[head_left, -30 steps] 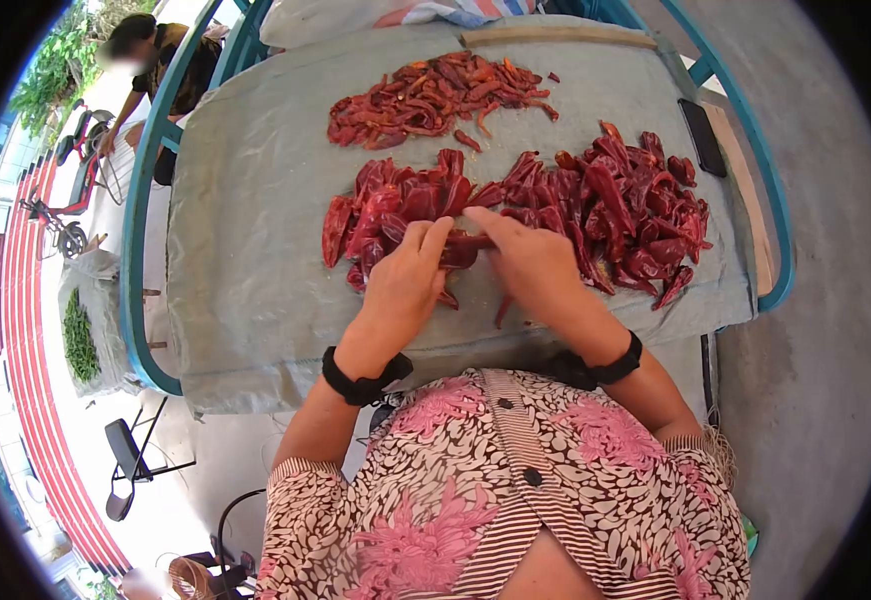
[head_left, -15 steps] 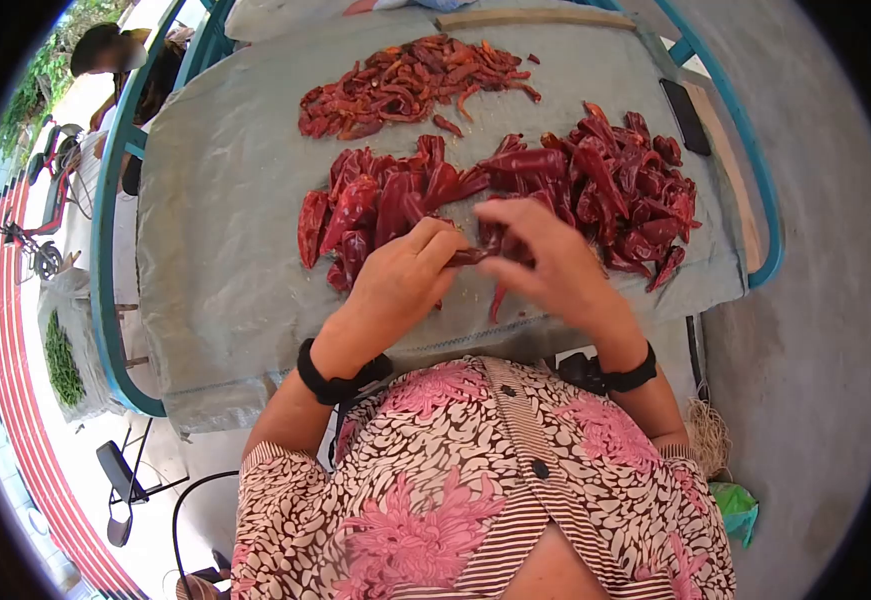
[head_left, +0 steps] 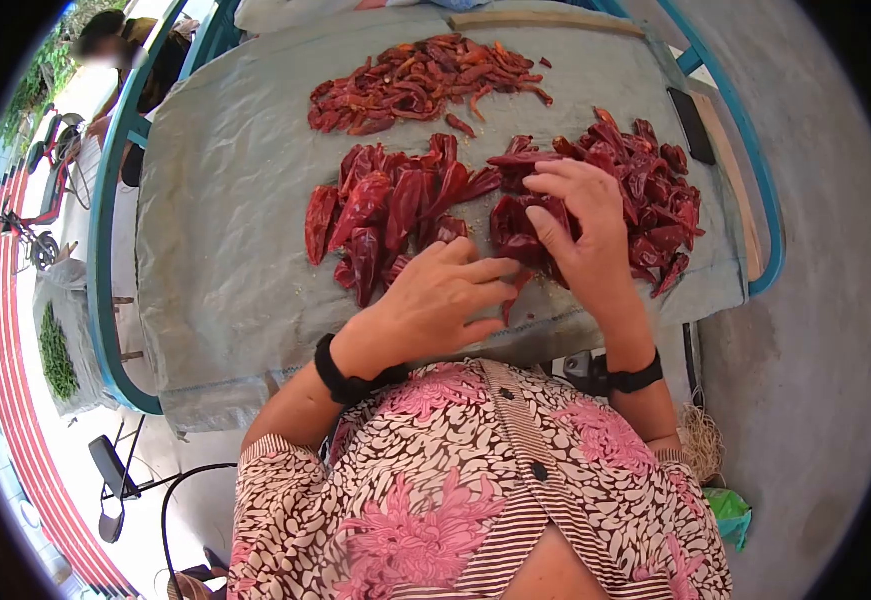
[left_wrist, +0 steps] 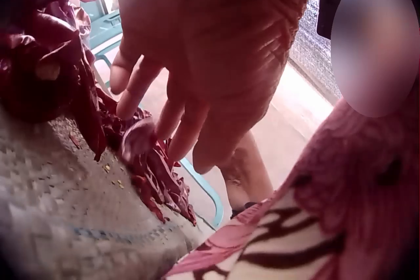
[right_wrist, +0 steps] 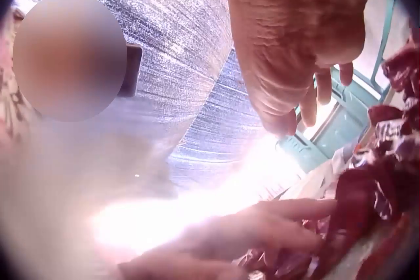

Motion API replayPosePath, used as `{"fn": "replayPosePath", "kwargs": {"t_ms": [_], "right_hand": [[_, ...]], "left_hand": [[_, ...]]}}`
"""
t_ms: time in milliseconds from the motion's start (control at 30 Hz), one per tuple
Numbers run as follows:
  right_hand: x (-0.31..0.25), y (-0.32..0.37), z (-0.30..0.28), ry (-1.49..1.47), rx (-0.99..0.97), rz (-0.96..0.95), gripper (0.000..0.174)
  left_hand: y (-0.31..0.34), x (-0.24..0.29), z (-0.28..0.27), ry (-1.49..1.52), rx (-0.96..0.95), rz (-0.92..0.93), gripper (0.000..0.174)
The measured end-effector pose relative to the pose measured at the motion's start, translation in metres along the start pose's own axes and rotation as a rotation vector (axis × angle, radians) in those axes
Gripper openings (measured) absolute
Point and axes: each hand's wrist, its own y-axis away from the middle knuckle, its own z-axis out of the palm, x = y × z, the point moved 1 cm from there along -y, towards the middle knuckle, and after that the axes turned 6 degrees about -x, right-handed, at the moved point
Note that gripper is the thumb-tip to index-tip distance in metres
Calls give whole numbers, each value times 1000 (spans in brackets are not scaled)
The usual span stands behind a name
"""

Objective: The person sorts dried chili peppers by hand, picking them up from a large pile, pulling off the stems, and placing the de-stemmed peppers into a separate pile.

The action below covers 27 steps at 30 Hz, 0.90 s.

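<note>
My left hand [head_left: 435,300] hovers at the front of the cloth with fingers spread, holding nothing. Its straight fingers also show in the left wrist view. Just beyond it lies a heap of large dark red dried chili peppers [head_left: 365,215]. Over the near edge of a second heap of dark red chilies [head_left: 645,185] is my right hand [head_left: 595,235], thumb apart from loosely bent fingers. Nothing shows in its grip in the right wrist view, where the chilies [right_wrist: 357,208] lie below it. The right hand hides part of that heap.
A third heap of smaller, orange-red dried chilies [head_left: 425,85] lies at the back of the grey woven cloth [head_left: 225,220]. A black phone [head_left: 692,125] lies by the right edge. Blue metal rails [head_left: 105,270] flank the surface. Another person [head_left: 150,60] is at the far left.
The hands were together, handling a dark red chili; now they are apart. The right hand has moved over the right heap, and the left has lowered with its fingers spreading out.
</note>
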Motion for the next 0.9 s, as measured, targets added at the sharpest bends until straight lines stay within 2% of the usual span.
{"fn": "replayPosePath", "kwargs": {"t_ms": [33,133,167,267,300,400,467,533,633,767,867,900], "right_hand": [[-1,2,5,30,9,-8,29],[-1,5,20,27,-35,-31,29],[-5,6,23,97,-90,-68,36],[-10,5,44,253,-215,-129,44],[-5,6,58,254,-228,-139,50],[-3,7,81,285,-269,-131,49],[-1,6,84,189,-266,-48,46],[-7,4,68,53,-312,48,43],[-5,-2,41,62,-261,42,41],[4,-10,11,268,-130,52,44],[10,-15,17,48,-126,27,45],[-1,-18,20,44,-148,-53,46]], "left_hand": [[2,0,-4,-23,8,-39,28],[13,-14,-2,-151,132,-335,20],[13,-16,-2,-166,266,-384,21],[11,-18,-2,-161,397,-603,29],[9,-21,-3,-186,396,-610,35],[4,-32,6,-149,376,-613,33],[0,-36,10,-205,326,-655,34],[2,-41,13,-228,305,-670,34],[6,-46,14,-210,354,-656,32],[5,-39,9,-81,474,-640,28],[5,-30,7,45,496,-549,27],[4,-28,7,83,490,-509,28]]}}
